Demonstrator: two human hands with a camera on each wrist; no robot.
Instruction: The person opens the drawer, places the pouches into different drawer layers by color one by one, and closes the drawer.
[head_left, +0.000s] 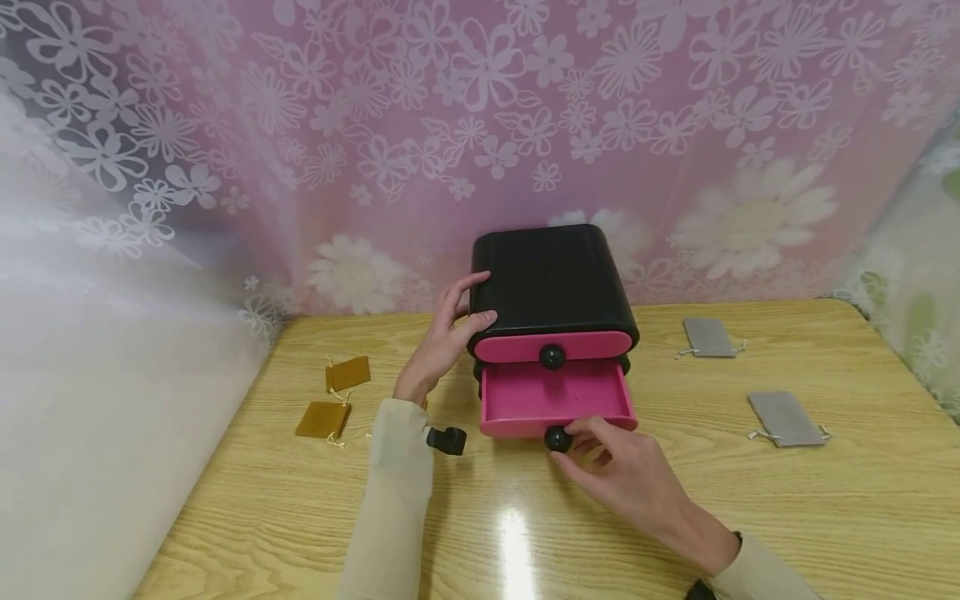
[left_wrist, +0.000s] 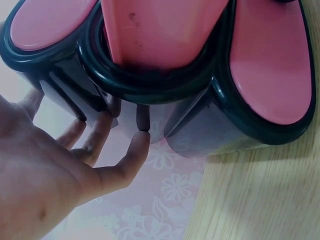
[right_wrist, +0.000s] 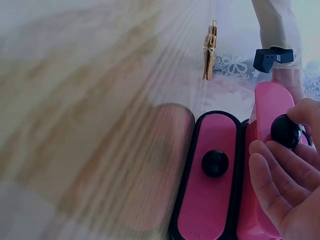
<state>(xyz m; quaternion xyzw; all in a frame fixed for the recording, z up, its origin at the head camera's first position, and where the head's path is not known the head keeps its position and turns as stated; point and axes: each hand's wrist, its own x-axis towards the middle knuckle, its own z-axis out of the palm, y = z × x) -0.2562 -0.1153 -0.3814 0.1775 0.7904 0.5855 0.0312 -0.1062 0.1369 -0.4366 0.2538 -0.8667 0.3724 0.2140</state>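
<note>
Head: the right hand [head_left: 633,475] pinches the knob [head_left: 557,439]; just beyond its fingertips juts the drawer [head_left: 513,428], likely light, stiff plastic. Left wrist: the left hand [left_wrist: 55,172] has spread fingers against the case [left_wrist: 145,91]. Right wrist: the knob, probably slick, seems the best hold.

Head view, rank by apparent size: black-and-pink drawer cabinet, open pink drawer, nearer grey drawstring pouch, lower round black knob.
1. Black-and-pink drawer cabinet
2. Open pink drawer
3. Nearer grey drawstring pouch
4. Lower round black knob
No close calls.
</note>
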